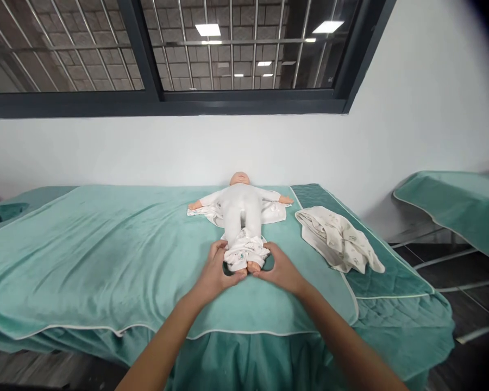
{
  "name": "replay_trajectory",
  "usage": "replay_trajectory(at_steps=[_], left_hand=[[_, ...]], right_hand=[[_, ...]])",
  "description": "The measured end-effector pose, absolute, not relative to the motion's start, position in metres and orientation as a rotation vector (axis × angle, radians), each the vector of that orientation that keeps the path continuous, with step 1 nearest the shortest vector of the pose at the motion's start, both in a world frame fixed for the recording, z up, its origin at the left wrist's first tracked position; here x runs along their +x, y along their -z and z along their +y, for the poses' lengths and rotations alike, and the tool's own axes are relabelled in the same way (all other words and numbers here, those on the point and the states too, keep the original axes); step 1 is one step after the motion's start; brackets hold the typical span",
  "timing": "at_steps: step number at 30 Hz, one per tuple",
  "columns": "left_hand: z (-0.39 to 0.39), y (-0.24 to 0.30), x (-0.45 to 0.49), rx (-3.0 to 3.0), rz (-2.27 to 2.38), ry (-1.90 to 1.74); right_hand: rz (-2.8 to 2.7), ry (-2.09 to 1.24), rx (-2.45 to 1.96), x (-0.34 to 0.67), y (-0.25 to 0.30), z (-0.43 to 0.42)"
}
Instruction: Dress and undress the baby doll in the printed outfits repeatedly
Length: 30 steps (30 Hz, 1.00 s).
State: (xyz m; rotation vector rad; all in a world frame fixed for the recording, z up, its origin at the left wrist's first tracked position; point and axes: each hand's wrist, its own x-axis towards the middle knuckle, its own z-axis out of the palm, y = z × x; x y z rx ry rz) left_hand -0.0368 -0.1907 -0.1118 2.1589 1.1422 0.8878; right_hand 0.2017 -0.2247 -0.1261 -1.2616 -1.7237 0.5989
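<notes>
A baby doll (242, 202) lies on its back, head toward the wall, arms spread to the sides. Its torso and legs are white; its head, hands and feet are skin-toned. Printed white baby pants (244, 250) are bunched round its lower legs, with the feet poking out at the near end. My left hand (217, 269) grips the left side of the pants, its thumb by one foot. On the right side, my right hand (280, 269) grips them in the same way. A printed white baby garment (276, 213) lies spread under the doll's arms and back.
A crumpled cream printed cloth (338, 239) lies right of the doll. Beneath everything is a bed with a green blanket (106, 260). Its near edge (252, 332) hangs toward me. Behind stand a white wall (167, 149) and barred window; another green-covered bed (452, 201) is at right.
</notes>
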Motion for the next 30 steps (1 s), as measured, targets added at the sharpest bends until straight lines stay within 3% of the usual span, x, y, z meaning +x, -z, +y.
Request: replay_trajectory(at_steps=[4,7,13,20,24,27,30], left_hand=[[-0.203,0.104,-0.035,2.395,1.175,-0.945],[-0.211,0.085,-0.038,2.443,1.169,-0.774],[-0.229,0.030,-0.053,1.992,1.078,-0.392],[-0.237,-0.046,-0.084,1.992,0.935,0.024],[-0.240,-0.100,-0.084,2.184,0.896,0.166],[-0.242,-0.138,-0.073,2.374,0.987,0.073],[-0.247,-0.167,-0.060,2.515,1.125,-0.281]], right_hand=[[-1.689,-0.654,-1.324,0.198,0.110,-0.238],[-1.677,-0.753,-1.376,0.198,0.098,-0.250],[-1.760,-0.973,-1.396,0.212,0.067,-0.270],[-2.113,-1.184,-1.217,0.224,-0.004,-0.277],[-2.381,-1.080,-1.194,0.219,-0.056,-0.270],[-2.538,-0.931,-1.206,0.210,-0.099,-0.269],[-2.572,-0.785,-1.205,0.201,-0.139,-0.276]])
